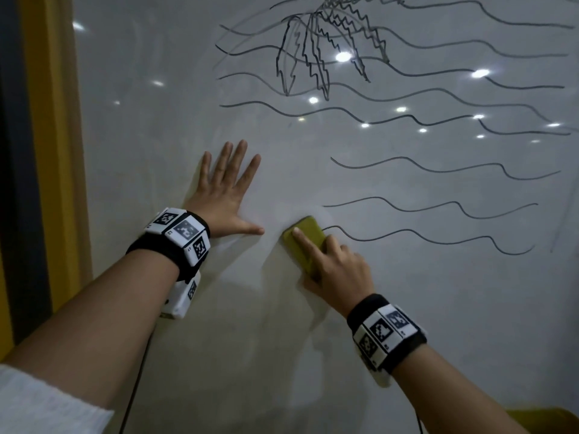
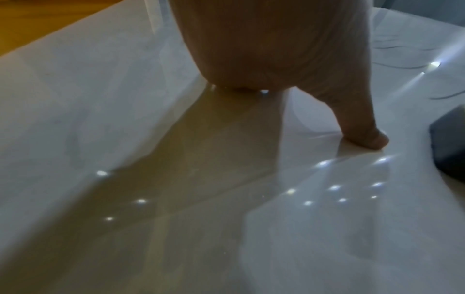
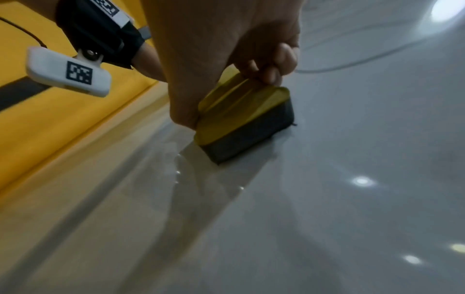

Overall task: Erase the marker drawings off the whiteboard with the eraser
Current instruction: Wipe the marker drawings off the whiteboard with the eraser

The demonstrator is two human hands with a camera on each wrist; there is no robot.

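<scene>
Two hands on whiteboard [image 1: 407,308]: right hand [image 1: 336,266] grips eraser [image 1: 305,234]; left hand [image 1: 224,192] flat, fingers spread, just beside.

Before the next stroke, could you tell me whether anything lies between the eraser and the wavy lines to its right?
Nothing visible does. The yellow-backed block eraser, held in the right hand, already sits at the left end of the lowest black wavy marker line. The left hand rests flat on the whiteboard, on the eraser's other side.

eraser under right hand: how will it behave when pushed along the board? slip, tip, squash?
The eraser probably glides easily: its dark pad lies flat on the glossy whiteboard. Tipping looks unlikely, since it is low and wide and the right hand presses from on top. The yellow back seems stiff; the pad may squash slightly.
</scene>
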